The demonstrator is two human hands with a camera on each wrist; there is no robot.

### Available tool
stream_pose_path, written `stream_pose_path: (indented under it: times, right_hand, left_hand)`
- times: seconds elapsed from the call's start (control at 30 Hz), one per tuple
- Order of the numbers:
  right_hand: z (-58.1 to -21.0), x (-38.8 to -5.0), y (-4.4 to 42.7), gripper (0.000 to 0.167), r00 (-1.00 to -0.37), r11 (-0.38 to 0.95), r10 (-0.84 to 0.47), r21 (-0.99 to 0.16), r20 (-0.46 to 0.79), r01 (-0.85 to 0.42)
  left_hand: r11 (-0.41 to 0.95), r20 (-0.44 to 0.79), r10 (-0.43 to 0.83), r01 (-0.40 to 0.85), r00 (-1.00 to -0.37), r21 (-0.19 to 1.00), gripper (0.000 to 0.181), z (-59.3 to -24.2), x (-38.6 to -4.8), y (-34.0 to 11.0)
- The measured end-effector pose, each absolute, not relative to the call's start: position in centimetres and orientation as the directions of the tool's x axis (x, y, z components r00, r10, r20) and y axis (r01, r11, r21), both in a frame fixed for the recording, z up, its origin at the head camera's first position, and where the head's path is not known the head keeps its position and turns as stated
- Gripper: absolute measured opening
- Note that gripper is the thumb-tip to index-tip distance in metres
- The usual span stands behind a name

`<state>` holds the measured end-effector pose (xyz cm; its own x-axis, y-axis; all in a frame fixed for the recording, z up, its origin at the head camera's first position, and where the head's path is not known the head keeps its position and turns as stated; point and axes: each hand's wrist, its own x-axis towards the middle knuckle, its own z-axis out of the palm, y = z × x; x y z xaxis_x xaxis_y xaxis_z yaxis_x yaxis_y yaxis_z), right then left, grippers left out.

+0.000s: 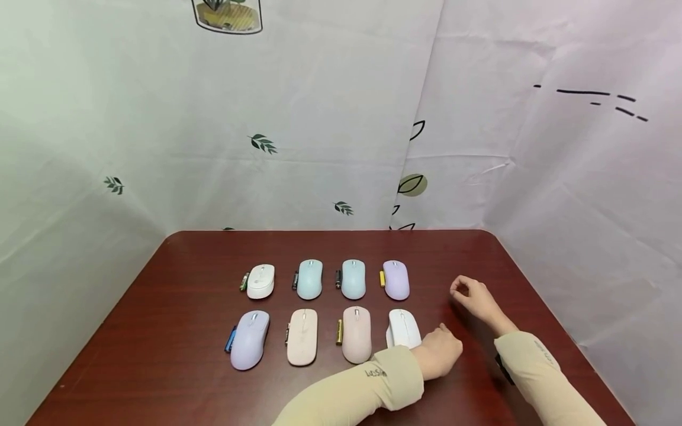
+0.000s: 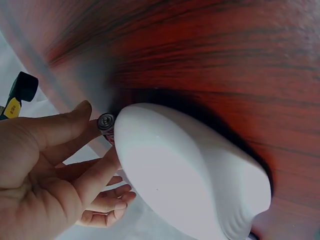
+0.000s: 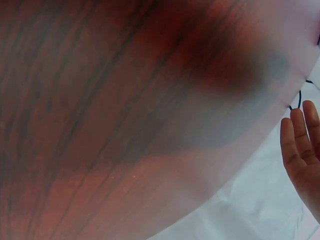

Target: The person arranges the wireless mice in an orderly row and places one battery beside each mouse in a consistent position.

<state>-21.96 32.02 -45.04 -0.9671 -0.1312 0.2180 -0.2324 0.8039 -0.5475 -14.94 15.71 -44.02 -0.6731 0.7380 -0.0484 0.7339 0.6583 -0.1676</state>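
Observation:
My left hand point(image 1: 439, 352) is beside the right edge of a white computer mouse point(image 1: 403, 327) in the front row. In the left wrist view, the left hand point(image 2: 65, 170) pinches a small battery point(image 2: 106, 122), end-on to the camera, right against the white mouse point(image 2: 170, 175); whether the thumb touches it is hard to see. The head view hides this battery. My right hand point(image 1: 478, 300) hovers at the table's right side with loosely curved fingers and nothing in them. Straight, relaxed fingers of the right hand point(image 3: 302, 145) show in the right wrist view.
Mice stand in two rows on the dark red table point(image 1: 160, 331), including a purple mouse point(image 1: 396, 280) and a pink mouse point(image 1: 356, 334). Batteries, such as a yellow battery point(image 1: 339, 332), lie left of several mice. A pale printed curtain point(image 1: 319, 118) surrounds the table.

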Motion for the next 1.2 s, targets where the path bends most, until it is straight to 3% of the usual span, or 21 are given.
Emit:
stream_pose_path:
  times: [0.27,0.7,0.97,1.2]
  right_hand:
    - [-45.6,-21.8,31.7,0.007,-0.967,0.807,-0.124,-0.545,0.221,-0.228]
    - [-45.0,-21.7,29.9,0.013,-0.943,0.803,-0.168,-0.516,0.286,-0.299]
    - [-44.5,-21.6,28.4,0.014,-0.929,0.785,-0.222,-0.511,0.296,-0.351]
    - [-44.3,-21.7,28.0,0.016,-0.932,0.787,-0.231,-0.51,0.28,-0.348]
  left_hand:
    - [0.61,0.05,0.789,0.771,-0.612,-0.183,0.008,-44.4,-14.9,14.9]
    - [0.482,0.041,0.875,0.862,-0.482,-0.159,0.013,-44.1,-14.6,13.7]
    - [0.386,0.03,0.922,0.919,-0.385,-0.084,0.01,-44.5,-15.1,12.7]
    - [0.336,0.093,0.939,0.941,-0.332,-0.034,0.009,-44.0,-15.6,11.7]
